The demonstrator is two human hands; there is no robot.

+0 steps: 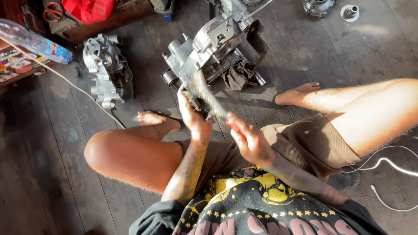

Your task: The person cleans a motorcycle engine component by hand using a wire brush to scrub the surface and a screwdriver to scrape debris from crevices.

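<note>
Both hands grip a wire brush (pixel 204 93): left hand (pixel 191 114) at its head, right hand (pixel 249 140) on the handle, beside the engine (pixel 213 45) on the floor (pixel 305 52).

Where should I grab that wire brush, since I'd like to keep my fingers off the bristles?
Take the wire brush by its handle end, coming from the near side as the right hand does. The bristles fan along the middle and far stretch toward the engine case, where the left hand steadies it; the near end looks bare, though motion blur hides detail.
</note>
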